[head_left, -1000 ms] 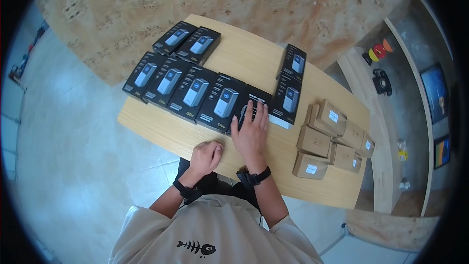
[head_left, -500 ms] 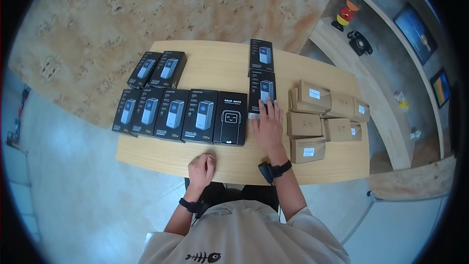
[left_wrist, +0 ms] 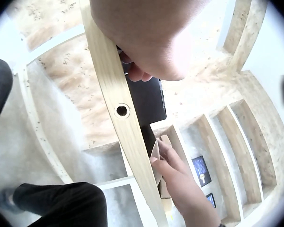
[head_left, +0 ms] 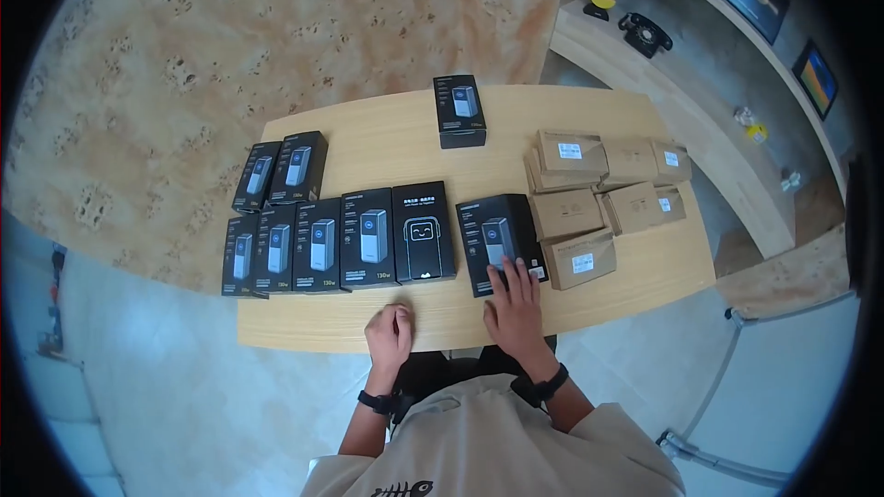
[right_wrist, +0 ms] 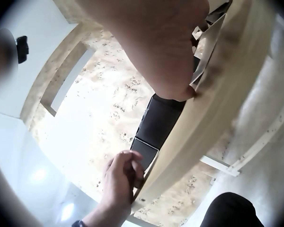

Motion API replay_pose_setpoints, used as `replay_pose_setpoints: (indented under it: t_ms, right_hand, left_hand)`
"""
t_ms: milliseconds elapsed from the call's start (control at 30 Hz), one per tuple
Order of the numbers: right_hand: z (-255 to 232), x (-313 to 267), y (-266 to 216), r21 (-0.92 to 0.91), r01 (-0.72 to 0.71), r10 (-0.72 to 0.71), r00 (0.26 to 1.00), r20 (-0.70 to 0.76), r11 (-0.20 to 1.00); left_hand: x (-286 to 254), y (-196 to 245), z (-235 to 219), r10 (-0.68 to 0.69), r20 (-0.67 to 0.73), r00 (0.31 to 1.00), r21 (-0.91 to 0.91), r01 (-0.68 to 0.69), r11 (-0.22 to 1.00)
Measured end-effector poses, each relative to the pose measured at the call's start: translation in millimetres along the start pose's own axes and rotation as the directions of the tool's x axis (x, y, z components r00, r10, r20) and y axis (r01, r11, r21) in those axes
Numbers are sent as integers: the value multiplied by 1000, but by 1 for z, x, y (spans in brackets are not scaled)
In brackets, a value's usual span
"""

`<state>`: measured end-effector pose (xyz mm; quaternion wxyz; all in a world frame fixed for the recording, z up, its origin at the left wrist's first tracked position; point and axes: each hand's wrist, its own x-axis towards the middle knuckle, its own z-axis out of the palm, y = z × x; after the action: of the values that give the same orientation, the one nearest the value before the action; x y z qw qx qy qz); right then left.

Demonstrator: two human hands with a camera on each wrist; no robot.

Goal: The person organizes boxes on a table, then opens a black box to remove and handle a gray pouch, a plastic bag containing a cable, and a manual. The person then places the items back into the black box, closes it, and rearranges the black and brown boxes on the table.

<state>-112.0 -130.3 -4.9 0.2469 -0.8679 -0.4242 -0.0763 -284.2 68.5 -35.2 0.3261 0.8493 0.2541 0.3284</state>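
Observation:
In the head view, my right hand (head_left: 518,320) rests on the near end of a black printed product box (head_left: 497,244), its fingers extended over the front face and its thumb at the lower edge. This box sits a little askew, with a gap to its left. Beyond that gap stands a black box with a smiley drawing (head_left: 424,232), at the right end of a row of black boxes (head_left: 319,248). My left hand (head_left: 390,335) lies loosely curled at the table's near edge, below the row, holding nothing. In the left wrist view, my right hand (left_wrist: 180,182) is beside the box's pale end.
Two more black boxes (head_left: 276,173) stand behind the row, at the left. One lone black box (head_left: 459,110) is at the table's far edge. Several brown cardboard boxes (head_left: 575,262) are stacked on the right. The wooden table (head_left: 368,147) has a curved front edge.
My right hand has moved from the smiley box to the black box at its right. That box has come towards me, away from the lone box behind it. My left hand stays at the table edge.

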Motion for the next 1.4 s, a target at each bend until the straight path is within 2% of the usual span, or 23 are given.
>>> replay_pose_setpoints:
  t_ms: [200,300,367,433,500,533,567,633,700,733,800,967,1133,1400]
  right_hand:
    - [-5,-11,5,45,3,-2,1000,-29,999]
    - [-3,-7,10,83,-8,16,996,-89,997]
    - [-7,-2,10,120,-44,67,978,-199,992]
    - [-16,4,9,127,-40,63,981,-182,991]
    - [-17,6,14,135,-25,46,987,-155,991]
    - [-17,6,14,135,-30,49,989,-142,990]
    - [-15,5,16,140,-34,54,988,-142,990]
    - [-13,3,17,178,-56,86,982,-170,983]
    - [-15,3,15,202,-70,104,981,-162,977]
    - [-16,4,15,221,-85,122,980,-158,971]
    - [-13,2,16,221,-95,129,981,-145,971]
    - [-3,-4,21,216,-131,157,982,-107,967]
    - [5,-5,18,138,-112,132,981,-143,984]
    - [1,-3,19,188,-115,140,983,-122,975]
  left_hand:
    - [1,-1,0,7,27,1000,24,-8,1000]
    - [0,-1,1,5,38,999,35,-7,999]
    - [1,1,1,-13,23,1000,2,13,1000]
    - [0,2,-1,-20,19,1000,-10,20,1000]
    - [3,8,-7,54,28,998,1,-54,999]
    - [4,15,-13,36,92,995,46,-40,998]
    - [10,19,-15,36,96,995,51,-41,998]
    - [41,43,-15,300,110,947,125,-313,942]
    - [72,83,-12,226,191,955,192,-263,946]
    - [78,84,-4,227,190,955,197,-263,944]
    - [85,76,14,234,316,919,365,-345,865]
    - [68,58,40,241,335,911,447,-379,811]
    - [54,56,40,247,305,920,459,-369,808]
    - [6,66,18,230,362,903,407,-375,833]
